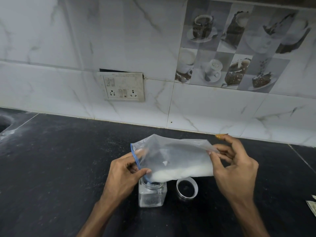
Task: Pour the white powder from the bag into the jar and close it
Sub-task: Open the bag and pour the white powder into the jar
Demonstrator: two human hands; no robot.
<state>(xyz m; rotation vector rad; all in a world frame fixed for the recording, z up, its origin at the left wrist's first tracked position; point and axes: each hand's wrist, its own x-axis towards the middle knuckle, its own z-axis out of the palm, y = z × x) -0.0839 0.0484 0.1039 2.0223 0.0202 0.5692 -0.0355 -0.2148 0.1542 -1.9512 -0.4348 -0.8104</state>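
A clear zip bag with a blue seal strip lies tilted on its side above the counter, white powder heaped along its lower edge. My left hand pinches the bag's open blue-edged mouth right over the jar's opening. My right hand grips the bag's closed far end, held a little higher. Below the mouth stands a square clear glass jar, open, with a thin layer of powder inside. Its lid, a silver ring, lies upside down on the counter just right of the jar.
The black stone counter is dusted with powder at the left, near a sink edge. A white marble-tiled wall with a socket plate rises behind. Paper scraps lie at the right edge.
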